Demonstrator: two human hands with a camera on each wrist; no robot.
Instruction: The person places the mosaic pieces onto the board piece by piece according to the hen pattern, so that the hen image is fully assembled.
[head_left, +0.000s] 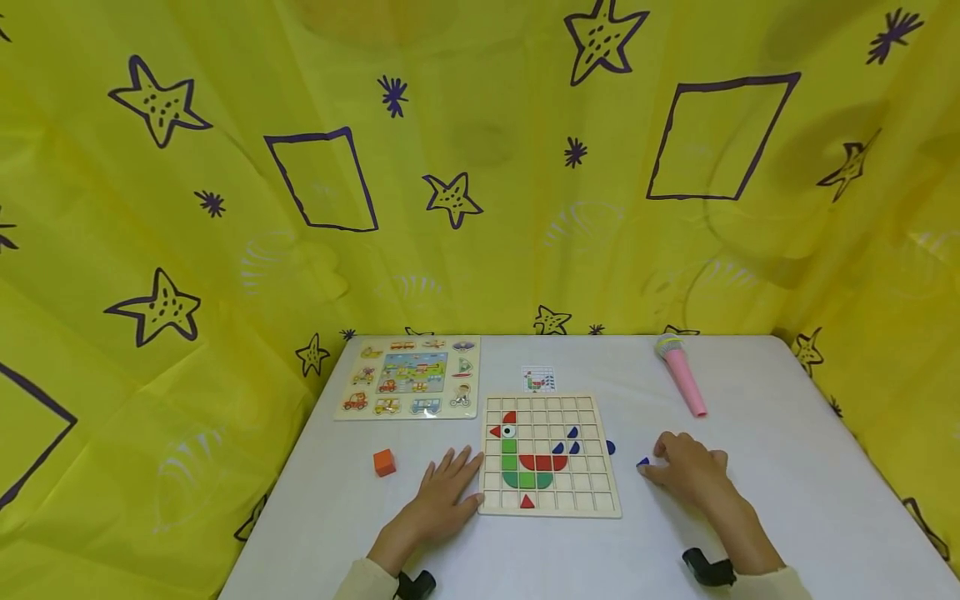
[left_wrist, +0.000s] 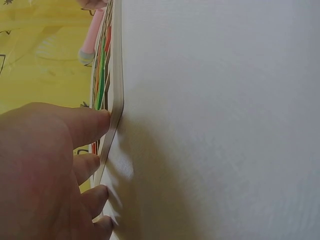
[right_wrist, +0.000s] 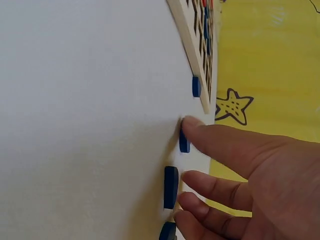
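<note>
A wooden grid board [head_left: 585,481] lies in the middle of the table, with red, green and blue pieces forming a bird in its cells. My left hand [head_left: 444,498] rests at the board's left side, fingers spread; in the left wrist view its thumb [left_wrist: 95,124] touches the board edge. Right of the board, my right hand [head_left: 690,475] hovers low over small blue pieces. In the right wrist view its thumb tip meets one blue piece [right_wrist: 184,140], the other fingers bent beside a second blue piece [right_wrist: 170,187]. Another blue piece [head_left: 611,447] sits against the board's right edge.
A small picture card [head_left: 538,379] lies behind the board. A vehicle picture puzzle [head_left: 405,414] is at the back left, an orange block [head_left: 384,462] in front of it. At the back right lies a pink toy microphone [head_left: 686,382]. A yellow patterned curtain [head_left: 495,267] surrounds the table.
</note>
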